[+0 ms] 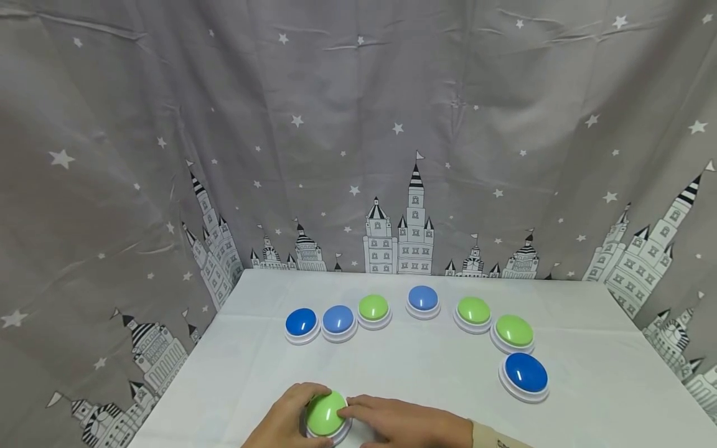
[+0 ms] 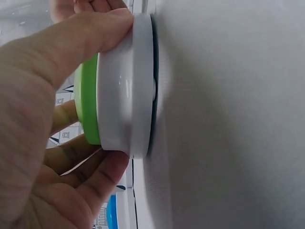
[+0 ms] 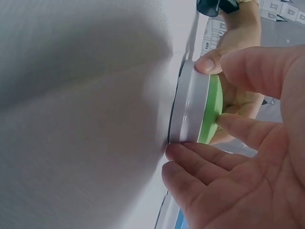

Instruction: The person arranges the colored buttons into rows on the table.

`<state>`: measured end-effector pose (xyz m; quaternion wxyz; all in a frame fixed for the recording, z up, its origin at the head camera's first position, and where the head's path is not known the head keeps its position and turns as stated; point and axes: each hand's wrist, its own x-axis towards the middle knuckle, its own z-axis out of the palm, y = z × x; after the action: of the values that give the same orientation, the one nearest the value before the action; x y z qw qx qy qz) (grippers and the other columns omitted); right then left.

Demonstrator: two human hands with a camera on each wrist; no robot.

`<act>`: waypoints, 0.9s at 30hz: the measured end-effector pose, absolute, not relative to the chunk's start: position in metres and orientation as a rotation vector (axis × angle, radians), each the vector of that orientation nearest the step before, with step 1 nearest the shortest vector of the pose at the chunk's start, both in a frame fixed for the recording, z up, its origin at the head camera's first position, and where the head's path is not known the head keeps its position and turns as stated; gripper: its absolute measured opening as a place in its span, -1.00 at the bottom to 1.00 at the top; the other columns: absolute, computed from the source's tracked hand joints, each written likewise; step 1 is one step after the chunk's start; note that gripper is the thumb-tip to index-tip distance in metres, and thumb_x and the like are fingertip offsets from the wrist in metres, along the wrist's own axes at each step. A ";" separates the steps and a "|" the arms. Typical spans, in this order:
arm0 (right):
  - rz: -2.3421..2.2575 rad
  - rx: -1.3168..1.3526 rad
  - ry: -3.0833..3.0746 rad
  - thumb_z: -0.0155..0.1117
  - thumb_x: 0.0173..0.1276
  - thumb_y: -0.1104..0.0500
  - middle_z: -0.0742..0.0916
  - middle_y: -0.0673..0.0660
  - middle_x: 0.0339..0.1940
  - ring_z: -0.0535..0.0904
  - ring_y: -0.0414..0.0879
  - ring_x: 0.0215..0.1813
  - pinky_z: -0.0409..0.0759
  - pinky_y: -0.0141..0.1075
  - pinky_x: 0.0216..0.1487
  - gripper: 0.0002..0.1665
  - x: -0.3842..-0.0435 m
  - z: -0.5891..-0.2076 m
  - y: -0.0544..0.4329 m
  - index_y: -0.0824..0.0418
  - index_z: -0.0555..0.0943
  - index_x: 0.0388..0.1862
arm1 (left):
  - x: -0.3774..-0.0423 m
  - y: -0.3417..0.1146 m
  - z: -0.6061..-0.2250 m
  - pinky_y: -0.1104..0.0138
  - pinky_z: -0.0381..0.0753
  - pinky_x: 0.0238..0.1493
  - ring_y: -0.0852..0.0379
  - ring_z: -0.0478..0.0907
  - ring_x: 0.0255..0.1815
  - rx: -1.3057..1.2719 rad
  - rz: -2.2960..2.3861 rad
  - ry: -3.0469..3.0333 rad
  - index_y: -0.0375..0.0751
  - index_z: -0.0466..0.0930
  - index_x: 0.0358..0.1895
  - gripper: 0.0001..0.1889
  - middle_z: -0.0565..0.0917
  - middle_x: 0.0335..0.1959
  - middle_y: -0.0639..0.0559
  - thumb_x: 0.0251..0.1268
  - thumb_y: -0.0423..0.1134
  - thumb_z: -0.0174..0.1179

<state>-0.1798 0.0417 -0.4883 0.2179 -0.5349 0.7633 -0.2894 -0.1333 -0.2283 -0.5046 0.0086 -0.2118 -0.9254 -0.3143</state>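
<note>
A round push button (image 1: 325,414) with a green dome and white base sits at the near edge of the head view, between both hands. My left hand (image 1: 284,422) grips its base, thumb on one side and fingers on the opposite side. In the left wrist view the white base (image 2: 116,100) stands close against the white surface. My right hand (image 1: 411,424) is at the button's right side with fingers fairly straight. Its index finger (image 3: 245,128) touches the green dome in the right wrist view, and other fingertips lie at the base's edge.
Farther back on the white table (image 1: 414,373), several more buttons form an arc. On the left are a dark blue button (image 1: 301,322) and a lighter blue one (image 1: 338,320). Another dark blue button (image 1: 525,373) is nearest on the right. A grey castle-print curtain (image 1: 358,124) hangs behind.
</note>
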 end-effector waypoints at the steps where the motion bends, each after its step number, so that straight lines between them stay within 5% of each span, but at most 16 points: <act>1: -0.800 -1.488 2.118 0.09 0.54 -0.06 0.43 -0.24 0.35 0.41 -0.36 0.23 0.50 -0.33 0.21 -0.38 -0.180 -0.489 0.042 -0.21 0.20 0.51 | -0.133 -0.228 -0.505 0.23 0.56 0.10 0.26 0.45 0.04 -0.676 -0.973 -2.881 0.03 0.49 0.18 -0.26 0.53 0.03 0.31 -0.10 0.23 0.50; 9: -0.776 -1.530 2.131 0.16 0.51 -0.02 0.43 -0.20 0.35 0.42 -0.37 0.20 0.51 -0.39 0.16 -0.36 -0.184 -0.492 0.040 -0.19 0.21 0.49 | -0.137 -0.227 -0.503 0.25 0.55 0.09 0.24 0.38 0.05 -0.758 -0.954 -2.897 -0.05 0.41 0.22 -0.24 0.48 0.06 0.21 -0.05 0.18 0.49; 17: -0.768 -1.505 2.117 0.16 0.51 -0.01 0.39 -0.13 0.43 0.36 -0.31 0.34 0.45 -0.37 0.24 -0.36 -0.197 -0.489 0.040 -0.11 0.21 0.49 | -0.140 -0.229 -0.488 0.19 0.56 0.10 0.18 0.39 0.09 -0.701 -1.012 -3.096 -0.09 0.24 0.39 -0.11 0.40 0.14 0.12 0.11 0.38 0.27; 22: -0.802 -1.471 2.139 0.13 0.52 0.00 0.39 -0.08 0.43 0.31 -0.28 0.38 0.38 -0.31 0.33 -0.35 -0.209 -0.484 0.040 0.04 0.21 0.50 | -0.149 -0.230 -0.476 -0.02 0.54 0.11 -0.02 0.44 0.17 -0.697 -1.033 -3.050 -0.07 0.26 0.41 -0.31 0.42 0.26 0.02 0.38 0.27 0.07; 27: -0.797 -1.479 2.218 0.12 0.52 0.00 0.40 0.01 0.43 0.27 -0.22 0.43 0.32 -0.27 0.39 -0.34 -0.221 -0.481 0.039 0.14 0.22 0.50 | -0.164 -0.231 -0.473 0.04 0.56 0.01 -0.06 0.45 0.11 -0.678 -1.073 -2.969 -0.09 0.31 0.38 -0.44 0.45 0.25 -0.03 0.48 0.12 0.06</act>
<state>-0.2213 0.0390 -0.4812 0.1786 -0.5229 0.7843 -0.2819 -0.1638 -0.2313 -0.4727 -0.0437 -0.2096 -0.9187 -0.3320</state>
